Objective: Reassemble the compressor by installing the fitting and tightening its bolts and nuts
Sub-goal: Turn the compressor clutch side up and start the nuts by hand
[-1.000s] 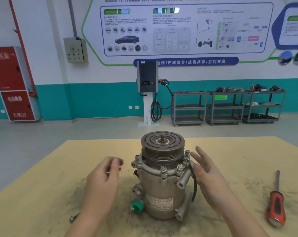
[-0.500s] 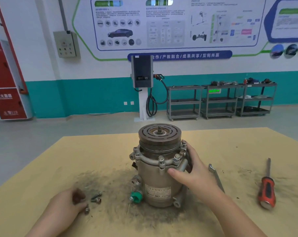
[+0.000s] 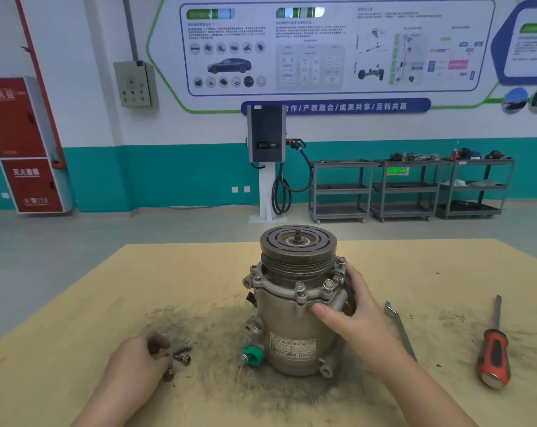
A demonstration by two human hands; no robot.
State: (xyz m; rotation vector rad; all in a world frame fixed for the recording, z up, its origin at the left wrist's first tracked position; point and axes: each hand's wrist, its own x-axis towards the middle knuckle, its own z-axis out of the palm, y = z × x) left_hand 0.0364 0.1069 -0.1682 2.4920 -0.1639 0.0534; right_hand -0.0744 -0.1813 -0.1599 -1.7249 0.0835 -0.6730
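Two hands at work on a compressor on the table.

The left hand (image 3: 137, 360) curls its fingers over loose bolts (image 3: 181, 355). The compressor (image 3: 295, 303) stands upright in the middle, gripped by the right hand (image 3: 350, 315). A wrench (image 3: 399, 328) and a red screwdriver (image 3: 493, 355) lie farther right.

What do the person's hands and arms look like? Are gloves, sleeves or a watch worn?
Both the left hand and right hand are bare: no gloves, rings or watch. The forearms are uncovered up to the frame edge, and no sleeve shows.
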